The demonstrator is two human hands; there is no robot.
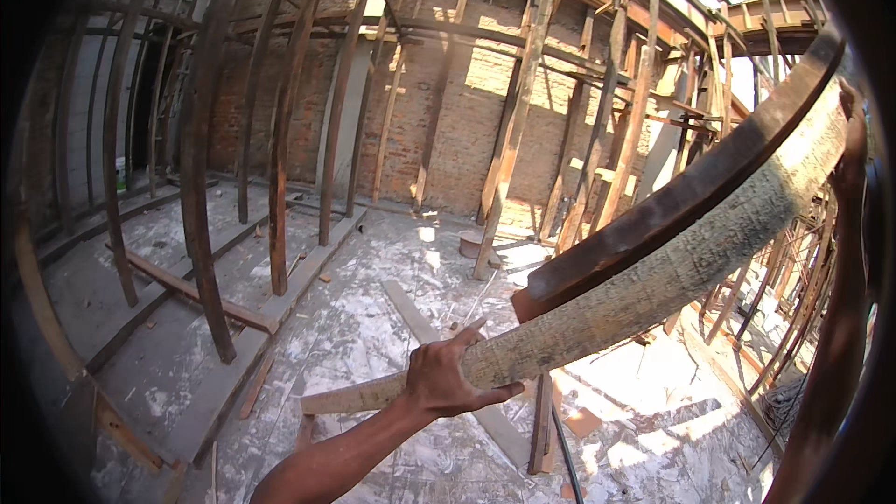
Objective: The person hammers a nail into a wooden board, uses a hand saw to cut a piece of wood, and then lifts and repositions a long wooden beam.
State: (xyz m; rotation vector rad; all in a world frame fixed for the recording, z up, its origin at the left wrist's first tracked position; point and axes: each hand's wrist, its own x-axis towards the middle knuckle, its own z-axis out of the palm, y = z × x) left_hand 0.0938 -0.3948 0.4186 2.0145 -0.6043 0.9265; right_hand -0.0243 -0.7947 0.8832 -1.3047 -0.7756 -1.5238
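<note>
A long rough-faced wooden plank [597, 322] slants across the view from the lower middle to the upper right. My left hand [448, 375] is closed round it near its lower end, thumb along the near face. Against the plank's upper edge lies a darker, thicker timber beam [672, 201], its cut end a little beyond my left hand. At the right rim my raised right hand [850, 101] meets the upper part of the plank. Its fingers are mostly hidden in the dark edge of the picture.
Several upright wooden props [280, 159] stand at left and across the back, before a brick wall [467, 112]. Boards [257, 341] lie on the dusty floor at left. A loose plank [411, 313] lies beyond my left hand. A short post [541, 429] stands beneath the held plank.
</note>
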